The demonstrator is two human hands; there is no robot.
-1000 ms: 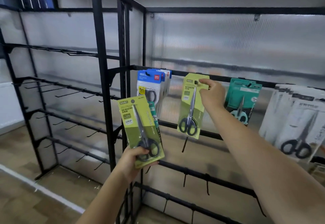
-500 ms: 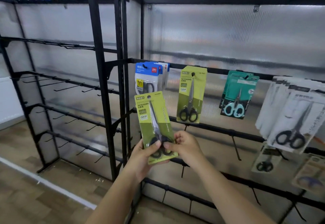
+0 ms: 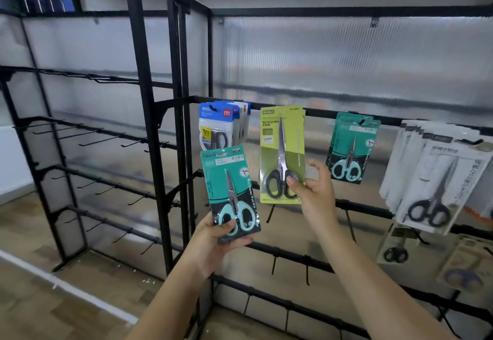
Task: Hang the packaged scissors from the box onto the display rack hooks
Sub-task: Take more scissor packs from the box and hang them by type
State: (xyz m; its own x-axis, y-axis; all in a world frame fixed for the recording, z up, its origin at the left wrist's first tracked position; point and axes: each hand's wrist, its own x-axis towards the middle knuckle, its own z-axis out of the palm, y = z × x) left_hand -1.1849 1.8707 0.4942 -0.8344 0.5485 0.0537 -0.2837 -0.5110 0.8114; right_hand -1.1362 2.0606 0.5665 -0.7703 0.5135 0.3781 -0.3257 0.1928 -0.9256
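The teal scissors pack is upright in the left hand, in front of the display rack and below the blue packs. The left thumb lies across the pack's lower front over the scissor handles; the other fingers curl behind it, so the hand grips the pack at its bottom edge.

The green scissors pack is against the top rail, its upper edge at rail height. Whether it sits on a hook cannot be told. The right hand pinches its lower right corner, thumb on the front by the black handles; the remaining fingers are spread and loosely bent behind the pack's right edge.

To the right on the same rail hang a second teal pack and a row of white packs. Bare hooks project from the rails of the left bay. More packs, blurred, hang at lower right.
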